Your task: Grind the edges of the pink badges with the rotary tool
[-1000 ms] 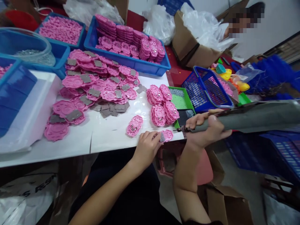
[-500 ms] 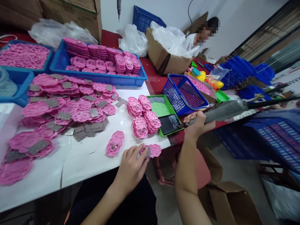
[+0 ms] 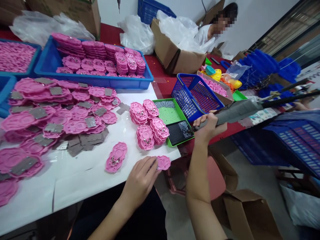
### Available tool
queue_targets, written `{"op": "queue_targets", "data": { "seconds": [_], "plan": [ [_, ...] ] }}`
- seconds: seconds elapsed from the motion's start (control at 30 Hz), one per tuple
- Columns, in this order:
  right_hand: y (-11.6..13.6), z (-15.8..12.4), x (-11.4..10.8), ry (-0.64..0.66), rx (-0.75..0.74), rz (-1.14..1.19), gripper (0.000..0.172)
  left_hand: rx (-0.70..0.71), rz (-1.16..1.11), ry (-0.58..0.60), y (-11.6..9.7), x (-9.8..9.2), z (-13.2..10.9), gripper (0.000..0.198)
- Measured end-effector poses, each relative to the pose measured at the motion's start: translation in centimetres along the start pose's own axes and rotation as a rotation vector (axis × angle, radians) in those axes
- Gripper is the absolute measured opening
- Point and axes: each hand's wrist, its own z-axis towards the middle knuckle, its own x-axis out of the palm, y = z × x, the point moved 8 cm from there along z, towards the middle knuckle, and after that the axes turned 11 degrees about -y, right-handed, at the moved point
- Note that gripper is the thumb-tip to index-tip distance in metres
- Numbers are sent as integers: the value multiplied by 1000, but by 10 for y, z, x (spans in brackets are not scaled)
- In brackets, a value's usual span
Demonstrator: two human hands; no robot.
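So a screw pickup seems to be the step in hand here, judging by where the tool is pointed. A pink plastic casing (image 3: 164,162) is kept at the front edge of the white-covered table (image 3: 82,186), and its near end is pinned under the bent fingers of the left hand (image 3: 140,178) — only a narrow gap is left between thumb and fingertips. Whatever is covered by those fingers can't be made out.

A grey electric screwdriver (image 3: 237,115), or what looks like one, is gripped in the right hand (image 3: 207,126), with the fingers curled right round its front end. Its tip is held at the right side of the black screw grid (image 3: 176,133), which is set in the green tray (image 3: 170,115); whether a screw is being touched can't be told.

From this position, a screw needs to be caught squarely on the bit, I'd guess, and the casing has to be kept from sliding off the edge — not much table is left under it.

Just past the left hand, stacked casings (image 3: 159,130) are lined up beside the tray, and one loose casing (image 3: 116,157) is left lying by itself. Grey plates (image 3: 87,141) are piled farther left.
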Motion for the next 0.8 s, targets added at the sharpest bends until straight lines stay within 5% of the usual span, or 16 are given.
{"op": "queue_targets", "data": {
  "seconds": [0.63, 0.8],
  "plan": [
    [-7, 0, 1, 19, -8, -88, 15, -95, -77, -25, 6, -3, -4, 30],
    [9, -3, 0, -30, -26, -23, 13, -136, -140, -46, 9, -3, -6, 32]
  ]
}}
